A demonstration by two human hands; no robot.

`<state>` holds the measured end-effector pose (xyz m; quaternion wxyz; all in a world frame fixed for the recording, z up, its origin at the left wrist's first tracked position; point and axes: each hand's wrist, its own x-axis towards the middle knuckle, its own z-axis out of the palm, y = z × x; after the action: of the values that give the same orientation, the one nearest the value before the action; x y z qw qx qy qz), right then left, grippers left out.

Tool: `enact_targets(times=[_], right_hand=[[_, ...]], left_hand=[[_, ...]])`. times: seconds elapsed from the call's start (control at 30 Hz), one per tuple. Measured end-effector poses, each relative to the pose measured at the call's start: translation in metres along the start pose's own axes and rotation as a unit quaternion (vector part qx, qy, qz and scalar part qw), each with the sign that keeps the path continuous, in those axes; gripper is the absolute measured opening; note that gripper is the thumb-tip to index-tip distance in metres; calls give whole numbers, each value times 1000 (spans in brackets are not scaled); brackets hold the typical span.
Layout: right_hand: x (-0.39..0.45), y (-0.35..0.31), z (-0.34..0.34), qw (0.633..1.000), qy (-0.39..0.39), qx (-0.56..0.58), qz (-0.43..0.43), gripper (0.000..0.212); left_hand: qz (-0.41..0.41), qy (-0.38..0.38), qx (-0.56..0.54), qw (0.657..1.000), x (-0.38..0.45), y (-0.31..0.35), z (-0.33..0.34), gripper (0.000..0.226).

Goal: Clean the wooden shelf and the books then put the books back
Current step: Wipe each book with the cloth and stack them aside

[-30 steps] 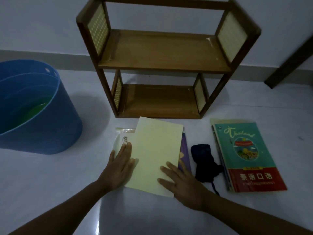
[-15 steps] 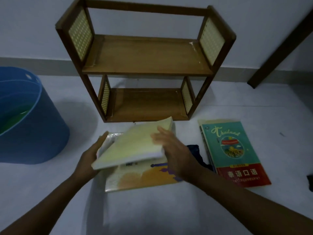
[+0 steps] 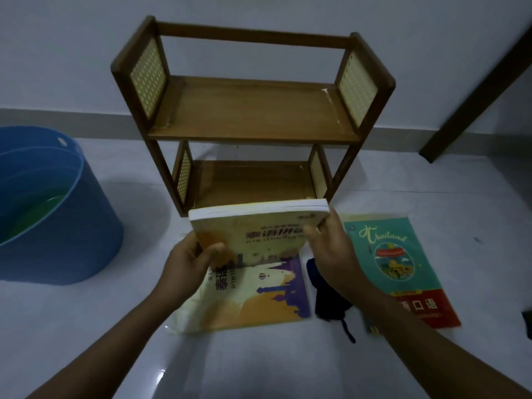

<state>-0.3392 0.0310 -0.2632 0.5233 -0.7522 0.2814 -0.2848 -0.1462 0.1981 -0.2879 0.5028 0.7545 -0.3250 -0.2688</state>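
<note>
A two-tier wooden shelf (image 3: pixel 253 116) with woven side panels stands on the floor against the wall, both tiers bare. I hold a yellow book (image 3: pixel 259 226) tilted up in front of its lower tier. My left hand (image 3: pixel 190 260) grips the book's lower left corner, thumb on the cover. My right hand (image 3: pixel 331 249) grips its right edge. Under it on the floor lies a yellow and purple book (image 3: pixel 259 298). A teal and red "Thailand" book (image 3: pixel 394 269) lies to the right. A dark cloth (image 3: pixel 325 300) sits between them.
A blue bucket (image 3: pixel 63 226) holding greenish liquid stands at the left. A dark wooden leg (image 3: pixel 475 90) leans at the right by the wall. A small dark object (image 3: pixel 528 319) shows at the right edge. The floor is pale and glossy.
I have lifted the yellow book off the stack, turned it cover up and raised it toward the shelf. The book beneath is now uncovered.
</note>
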Motion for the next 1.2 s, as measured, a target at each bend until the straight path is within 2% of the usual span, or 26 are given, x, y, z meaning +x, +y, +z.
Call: enact_targets(times=[0.07, 0.13, 0.2, 0.33, 0.43, 0.5, 0.53, 0.63, 0.67, 0.73, 0.83, 0.87, 0.93, 1.03, 1.1, 1.13, 1.17, 1.2], right_hand=[[-5, 19, 4, 996, -53, -72, 25, 33], [-4, 31, 8, 992, -53, -103, 57, 29], [0, 35, 8, 992, -10, -103, 67, 24], [2, 24, -11, 992, 89, -58, 73, 29], [-9, 19, -47, 977, 181, -99, 56, 39], [-17, 25, -75, 961, 224, -160, 42, 45], [-21, 30, -86, 953, 236, -183, 46, 47], [-31, 54, -125, 932, 247, -249, 95, 55], [-33, 63, -138, 926, 244, -263, 117, 55], [-33, 79, -157, 917, 237, -279, 159, 49], [-29, 101, -182, 900, 242, -284, 226, 46], [-27, 108, -189, 895, 239, -288, 244, 46], [-22, 122, -202, 888, 224, -306, 259, 44], [-20, 132, -211, 884, 199, -315, 282, 51], [-20, 133, -211, 863, 191, -343, 318, 50], [-19, 133, -207, 842, 192, -393, 316, 43], [-17, 135, -200, 828, 192, -442, 287, 39], [-15, 138, -188, 831, 186, -465, 241, 39]], left_hand=[[-4, 6, 2, 1000, 2, 0, 0, 15], [0, 5, 11, 1000, 5, 6, 1, 16], [9, 18, 20, 1000, 8, 17, 6, 18], [14, 51, -1, 999, 14, 51, 30, 25], [-67, -45, -60, 995, 26, 72, 72, 39], [-145, -117, -89, 978, 32, 75, 110, 34], [-178, -145, -107, 967, 32, 75, 128, 34], [-254, -193, -154, 935, 41, 67, 186, 59], [-261, -204, -163, 929, 44, 65, 205, 61], [-269, -226, -174, 920, 47, 68, 231, 53], [-271, -263, -172, 910, 50, 74, 257, 7], [-275, -274, -180, 904, 52, 75, 265, 7], [-290, -310, -210, 881, 56, 78, 275, 21], [-301, -344, -240, 857, 57, 78, 275, 14], [-274, -341, -216, 873, 56, 74, 265, 7], [-241, -330, -178, 895, 55, 70, 257, 7], [-193, -318, -125, 920, 56, 63, 247, 20], [-140, -303, -63, 941, 57, 55, 233, 41]])
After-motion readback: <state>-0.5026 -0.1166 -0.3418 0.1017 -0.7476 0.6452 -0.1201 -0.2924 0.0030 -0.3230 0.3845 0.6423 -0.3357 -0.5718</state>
